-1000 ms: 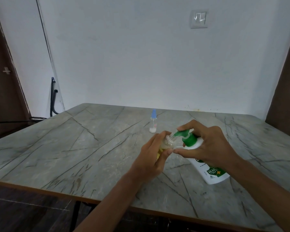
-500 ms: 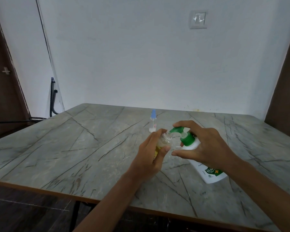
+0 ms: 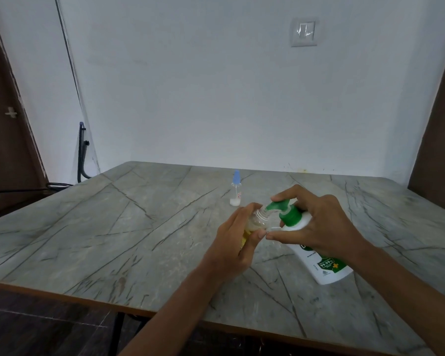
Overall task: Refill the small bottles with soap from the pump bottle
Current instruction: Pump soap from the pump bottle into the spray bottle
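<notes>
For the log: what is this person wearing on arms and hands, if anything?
Nothing visible. The left hand and right hand are bare: no gloves, rings, watch or bracelet. The left forearm and right forearm are bare up to the frame edge, with no sleeve showing.

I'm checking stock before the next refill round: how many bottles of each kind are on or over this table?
Small bottles: 2, the uncapped bottle in the left hand and the blue-capped bottle standing on the table.
Pump bottle: 1, gripped by the right hand.
Total: 3 bottles.
</notes>
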